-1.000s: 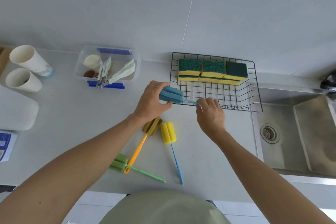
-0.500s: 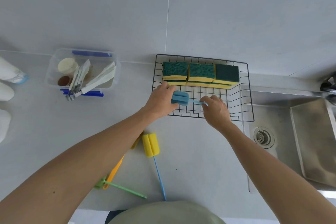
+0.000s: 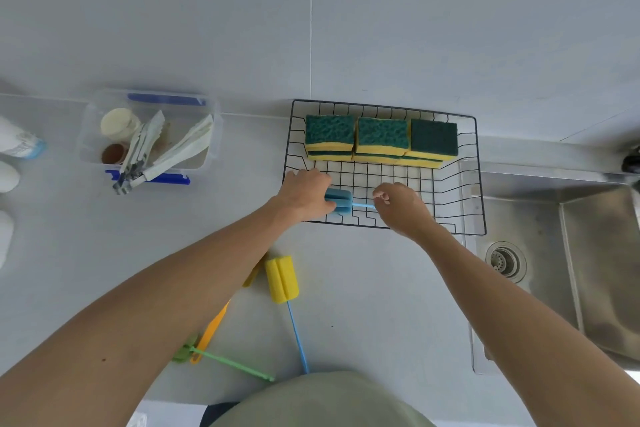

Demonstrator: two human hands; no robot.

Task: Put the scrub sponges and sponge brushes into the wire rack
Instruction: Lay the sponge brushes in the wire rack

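Left hand (image 3: pixel 306 196): grasps the foam head of the blue sponge brush (image 3: pixel 339 201), fingers wrapped over its left end.
Right hand (image 3: pixel 401 206): pinches the thin blue handle of the same brush between fingertips, the other fingers loosely curled.
Blue sponge brush: lies across the front part of the wire rack (image 3: pixel 479 184), low over its grid; whether it already rests on the wires I cannot tell.
Scrub sponges (image 3: pixel 381 140): stacked in a row along the back wall of the rack.
Still outside the rack: a yellow sponge brush (image 3: pixel 281 278), an orange-handled brush (image 3: pixel 213 329) and a green brush (image 3: pixel 225 362), all on the tabletop in front of the rack and to its left, the last two crossing each other.
Risk, handle: the thin stick could slip through a gap in the grid or catch on the low front rim, leaving the brush tilted half out.
Risk, crowding: three more brushes need the free front strip of the rack; a brush laid crooked now would likely block them.
Risk, reach: the left forearm passes over the brushes on the tabletop and could sweep them towards the near edge.
Tabletop (image 3: pixel 363 305): pale grey, smooth, matte.
Room: a kitchen; pale tiled wall behind the rack, a steel sink (image 3: pixel 588 270) with a drain just right of it, a clear plastic box (image 3: pixel 207 149) of small items well to its left.
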